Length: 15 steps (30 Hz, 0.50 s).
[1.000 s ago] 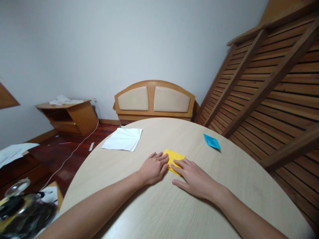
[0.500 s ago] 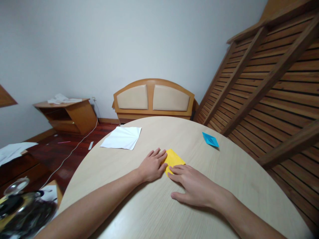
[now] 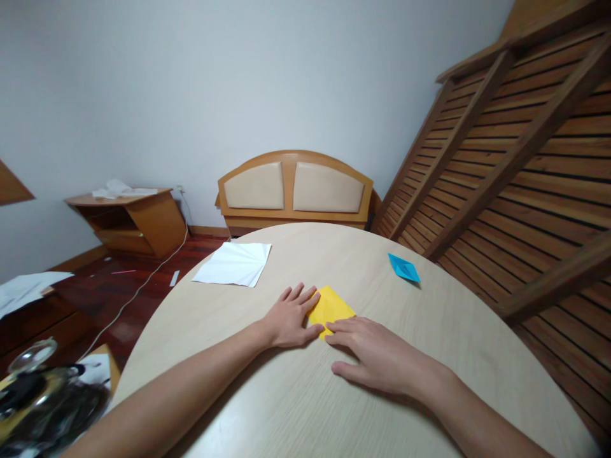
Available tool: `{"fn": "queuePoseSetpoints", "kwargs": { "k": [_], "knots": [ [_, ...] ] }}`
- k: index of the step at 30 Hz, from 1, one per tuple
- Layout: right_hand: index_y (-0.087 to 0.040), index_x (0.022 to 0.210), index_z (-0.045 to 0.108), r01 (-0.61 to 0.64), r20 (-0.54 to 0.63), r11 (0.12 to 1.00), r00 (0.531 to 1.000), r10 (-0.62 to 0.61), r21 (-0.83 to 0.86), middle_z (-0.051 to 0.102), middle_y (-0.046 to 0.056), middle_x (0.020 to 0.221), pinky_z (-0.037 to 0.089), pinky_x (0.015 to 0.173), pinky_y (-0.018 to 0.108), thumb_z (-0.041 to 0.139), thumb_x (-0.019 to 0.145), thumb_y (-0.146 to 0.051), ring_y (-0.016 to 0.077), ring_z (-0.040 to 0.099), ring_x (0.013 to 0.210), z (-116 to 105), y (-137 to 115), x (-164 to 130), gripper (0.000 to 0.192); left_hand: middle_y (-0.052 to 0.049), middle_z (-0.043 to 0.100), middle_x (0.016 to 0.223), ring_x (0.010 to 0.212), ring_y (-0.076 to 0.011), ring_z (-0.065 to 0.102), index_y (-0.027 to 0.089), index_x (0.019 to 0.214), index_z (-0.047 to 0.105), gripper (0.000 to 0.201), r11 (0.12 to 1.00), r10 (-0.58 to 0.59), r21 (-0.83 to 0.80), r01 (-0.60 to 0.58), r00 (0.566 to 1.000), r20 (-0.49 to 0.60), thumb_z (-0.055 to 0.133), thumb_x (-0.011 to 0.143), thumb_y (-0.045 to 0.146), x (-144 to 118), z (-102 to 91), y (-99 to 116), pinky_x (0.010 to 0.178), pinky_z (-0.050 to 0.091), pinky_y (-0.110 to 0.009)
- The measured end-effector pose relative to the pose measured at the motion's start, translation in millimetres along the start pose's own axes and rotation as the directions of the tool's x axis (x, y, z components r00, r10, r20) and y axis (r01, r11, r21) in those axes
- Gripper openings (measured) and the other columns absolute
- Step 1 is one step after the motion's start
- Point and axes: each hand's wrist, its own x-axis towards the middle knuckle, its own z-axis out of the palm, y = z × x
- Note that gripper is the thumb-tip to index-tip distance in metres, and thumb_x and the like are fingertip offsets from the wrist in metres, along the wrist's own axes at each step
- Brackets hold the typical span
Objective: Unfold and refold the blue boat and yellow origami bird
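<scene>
A folded yellow paper (image 3: 330, 305) lies flat near the middle of the round pale wooden table (image 3: 453, 331). My left hand (image 3: 289, 317) rests palm down on the paper's left edge, fingers spread. My right hand (image 3: 377, 356) lies flat too, its fingertips pressing the paper's near corner. Neither hand grips anything. A small folded blue paper (image 3: 403, 268) sits farther away to the right, apart from both hands.
A white creased sheet (image 3: 233, 264) lies at the table's far left. Beyond the table stands a padded wooden headboard (image 3: 294, 189). A slatted wooden frame (image 3: 515, 165) leans on the right. A low wooden cabinet (image 3: 128, 219) and a cable sit on the floor at left.
My right hand slid back toward me, from lying over the yellow paper to pressing its near corner. My left hand shifted slightly left, uncovering more of the paper.
</scene>
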Motion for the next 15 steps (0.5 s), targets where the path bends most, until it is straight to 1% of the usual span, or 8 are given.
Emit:
{"fn": "queuePoseSetpoints", "kwargs": {
  "k": [3,5,7,9,11,15],
  "knots": [
    [-0.025,0.113,0.070,-0.004,-0.018,1.000,1.000,0.004,-0.018,0.067,0.008,0.127,0.044,0.101,0.041,0.057,0.092,-0.034,0.0269,0.061,0.116,-3,12,1,0.027,-0.012,0.019,0.161,0.149,-0.0366,0.012,0.017,0.154,0.028,0.080,1.000,0.012,0.025,-0.012,1.000,0.007,0.045,0.091,0.063,-1,-1.0,2,0.119,0.016,-0.056],
    [-0.024,0.116,0.069,-0.036,-0.081,0.998,0.996,0.031,-0.056,0.064,0.009,0.131,0.042,0.105,0.042,0.054,0.093,-0.030,0.0267,0.058,0.121,-5,24,0,0.029,-0.013,0.019,0.161,0.150,-0.0350,0.012,0.016,0.154,0.028,0.078,0.998,0.048,0.033,-0.047,0.999,-0.003,0.046,0.092,0.060,-1,-1.3,4,0.119,0.017,-0.055],
    [-0.024,0.123,0.066,-0.079,-0.126,0.994,0.990,0.068,-0.077,0.059,0.009,0.138,0.039,0.108,0.044,0.054,0.091,-0.028,0.0270,0.054,0.127,-7,36,-2,0.035,-0.012,0.021,0.161,0.150,-0.0334,0.013,0.016,0.154,0.029,0.074,0.995,0.099,0.027,-0.099,0.995,0.001,0.047,0.093,0.055,-1,-2.0,5,0.119,0.017,-0.054],
    [-0.024,0.132,0.060,-0.107,-0.127,0.991,0.987,0.097,-0.076,0.054,0.009,0.144,0.039,0.109,0.043,0.055,0.089,-0.028,0.0270,0.051,0.130,-7,46,-4,0.044,-0.012,0.024,0.160,0.150,-0.0318,0.016,0.018,0.154,0.028,0.070,0.990,0.143,0.005,-0.144,0.989,0.023,0.046,0.095,0.049,-2,-3.1,6,0.119,0.018,-0.054],
    [-0.024,0.135,0.058,-0.105,-0.105,0.992,0.990,0.098,-0.064,0.052,0.009,0.146,0.040,0.110,0.041,0.056,0.086,-0.026,0.0263,0.051,0.131,-7,51,-6,0.049,-0.012,0.025,0.160,0.149,-0.0305,0.020,0.018,0.154,0.026,0.067,0.984,0.180,-0.019,-0.179,0.983,0.047,0.044,0.096,0.046,-2,-4.3,6,0.119,0.019,-0.054],
    [-0.025,0.134,0.060,-0.056,-0.086,0.998,0.995,0.053,-0.029,0.058,0.007,0.140,0.040,0.110,0.039,0.055,0.084,-0.018,0.0238,0.053,0.129,-6,52,-5,0.051,-0.014,0.027,0.159,0.148,-0.0285,0.025,0.016,0.154,0.027,0.064,0.966,0.257,-0.026,-0.256,0.965,0.047,0.044,0.096,0.041,-3,-6.2,7,0.119,0.023,-0.052]
  ]
}}
